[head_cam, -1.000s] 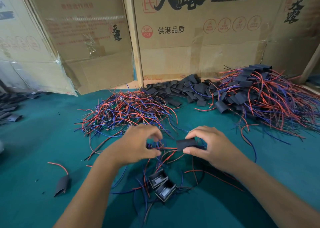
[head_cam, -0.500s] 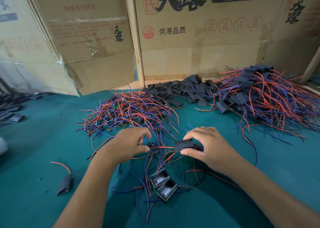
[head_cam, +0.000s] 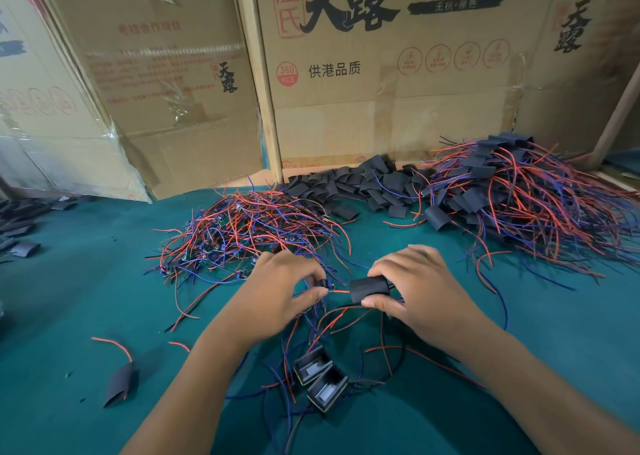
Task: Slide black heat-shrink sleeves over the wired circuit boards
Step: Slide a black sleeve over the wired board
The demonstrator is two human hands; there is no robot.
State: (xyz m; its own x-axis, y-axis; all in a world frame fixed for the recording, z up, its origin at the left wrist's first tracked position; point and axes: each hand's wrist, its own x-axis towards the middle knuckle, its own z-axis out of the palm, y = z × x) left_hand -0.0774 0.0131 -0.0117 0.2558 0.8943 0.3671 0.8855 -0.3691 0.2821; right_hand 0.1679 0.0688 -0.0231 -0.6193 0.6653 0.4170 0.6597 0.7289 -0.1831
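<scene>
Hands nearer; black sleeve (head_cam: pixel 369 289) over red wire (head_cam: pixel 338 291)

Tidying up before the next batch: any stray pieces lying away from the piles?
Yes. One black sleeve with a red wire beside it lies alone at front left, far from the sleeve pile.

Over the green felt worktop (head_cam: pixel 86 298), the right hand (head_cam: pixel 420 293) pinches a black heat-shrink sleeve (head_cam: pixel 369 289) threaded on a red wire (head_cam: pixel 339 291), and the left hand (head_cam: pixel 277 290) pinches a small wired circuit board (head_cam: pixel 323 283).
</scene>
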